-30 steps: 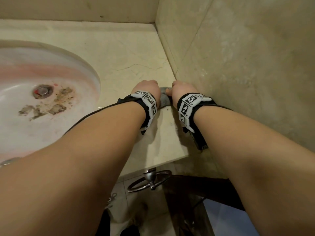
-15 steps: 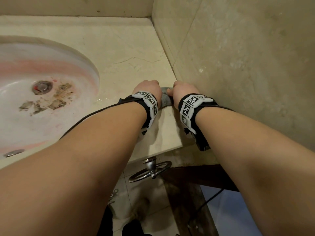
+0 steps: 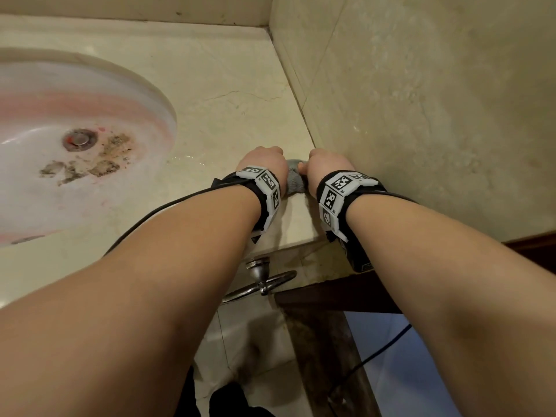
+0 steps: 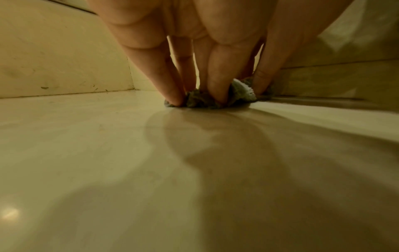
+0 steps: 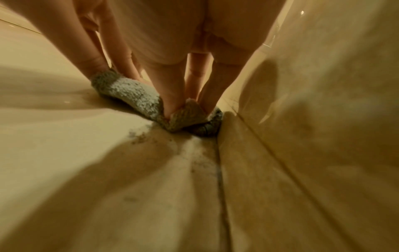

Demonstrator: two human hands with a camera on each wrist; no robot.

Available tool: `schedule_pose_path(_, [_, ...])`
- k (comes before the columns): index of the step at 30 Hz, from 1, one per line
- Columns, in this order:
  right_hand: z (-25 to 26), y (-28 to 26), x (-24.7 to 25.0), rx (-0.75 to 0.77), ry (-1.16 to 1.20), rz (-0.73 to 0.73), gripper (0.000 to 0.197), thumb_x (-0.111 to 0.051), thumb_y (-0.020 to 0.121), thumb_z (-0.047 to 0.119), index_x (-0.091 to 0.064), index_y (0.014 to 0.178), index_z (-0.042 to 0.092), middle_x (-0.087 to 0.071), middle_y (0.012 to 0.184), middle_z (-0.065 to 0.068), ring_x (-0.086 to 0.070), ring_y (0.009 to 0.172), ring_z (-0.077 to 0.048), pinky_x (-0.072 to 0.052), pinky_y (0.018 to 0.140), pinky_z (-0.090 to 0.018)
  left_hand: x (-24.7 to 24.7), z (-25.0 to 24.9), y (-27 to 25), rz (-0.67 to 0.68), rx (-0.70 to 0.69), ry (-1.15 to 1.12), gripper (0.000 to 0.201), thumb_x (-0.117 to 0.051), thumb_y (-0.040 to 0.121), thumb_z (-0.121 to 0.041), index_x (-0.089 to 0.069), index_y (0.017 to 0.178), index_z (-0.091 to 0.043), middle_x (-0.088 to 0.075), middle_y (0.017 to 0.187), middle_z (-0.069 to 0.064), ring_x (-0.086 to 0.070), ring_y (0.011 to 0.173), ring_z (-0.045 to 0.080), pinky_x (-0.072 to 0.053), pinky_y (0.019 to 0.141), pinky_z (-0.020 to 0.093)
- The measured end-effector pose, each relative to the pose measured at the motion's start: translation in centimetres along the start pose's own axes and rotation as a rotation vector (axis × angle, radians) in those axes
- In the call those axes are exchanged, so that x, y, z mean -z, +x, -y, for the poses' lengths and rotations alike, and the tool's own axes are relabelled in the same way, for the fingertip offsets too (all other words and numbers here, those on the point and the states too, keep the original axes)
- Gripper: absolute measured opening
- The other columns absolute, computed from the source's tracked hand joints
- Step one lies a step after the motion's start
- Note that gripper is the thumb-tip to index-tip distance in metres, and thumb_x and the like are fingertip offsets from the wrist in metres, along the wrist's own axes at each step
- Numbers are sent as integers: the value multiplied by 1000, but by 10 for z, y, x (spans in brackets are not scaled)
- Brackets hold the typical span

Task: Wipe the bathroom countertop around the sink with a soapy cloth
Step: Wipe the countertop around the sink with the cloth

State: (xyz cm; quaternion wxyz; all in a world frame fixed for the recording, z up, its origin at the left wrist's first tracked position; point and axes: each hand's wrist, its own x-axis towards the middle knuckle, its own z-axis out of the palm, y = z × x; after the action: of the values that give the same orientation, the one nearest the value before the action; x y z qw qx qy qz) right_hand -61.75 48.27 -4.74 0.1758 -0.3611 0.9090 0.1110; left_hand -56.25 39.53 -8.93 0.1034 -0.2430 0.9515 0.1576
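Observation:
A small grey cloth (image 3: pixel 294 182) lies bunched on the beige marble countertop (image 3: pixel 210 85), close to the right wall. My left hand (image 3: pixel 264 158) and right hand (image 3: pixel 325 161) sit side by side on it, knuckles up. In the left wrist view my left hand (image 4: pixel 200 95) pushes its fingertips down into the cloth (image 4: pixel 241 93), which puckers up between them. In the right wrist view my right hand (image 5: pixel 185 102) pinches a fold of the cloth (image 5: pixel 134 95) against the stone, right at the wall joint. A grey soapy smear (image 5: pixel 172 148) trails on the counter.
The oval sink (image 3: pixel 135 94) lies to the left, with brown dirt around its drain (image 3: pixel 79 139). The tiled wall (image 3: pixel 421 115) stands right beside my right hand. The counter's front edge (image 3: pixel 288 245) is just behind my wrists, with a chrome towel ring (image 3: pixel 261 284) under it.
Both hands have slid the cloth along the wall toward the counter's front edge, away from the crack in the marble. Their hold on the cloth looks the same.

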Motion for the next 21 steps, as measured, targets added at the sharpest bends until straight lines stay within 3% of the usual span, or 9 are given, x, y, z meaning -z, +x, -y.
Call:
schedule_pose_path(12, [0, -26, -9, -28, -32, 29, 30, -39, 98, 11, -54, 123, 2, -54, 126, -14, -56, 116, -31, -46, 85, -33, -12, -8, -20, 35, 50, -82, 21, -50, 94, -11, -54, 113, -3, -62, 114, 16, -60, 105, 34, -37, 68, 31])
schedule_pose_path(21, [4, -40, -16, -71, -19, 57, 27, -42, 96, 8, -56, 118, 0, -59, 123, -14, -59, 112, -30, -48, 86, -33, -18, -11, -33, 33, 62, -137, 14, -49, 94, -13, -54, 105, -5, -64, 108, 17, -61, 97, 34, -36, 65, 30])
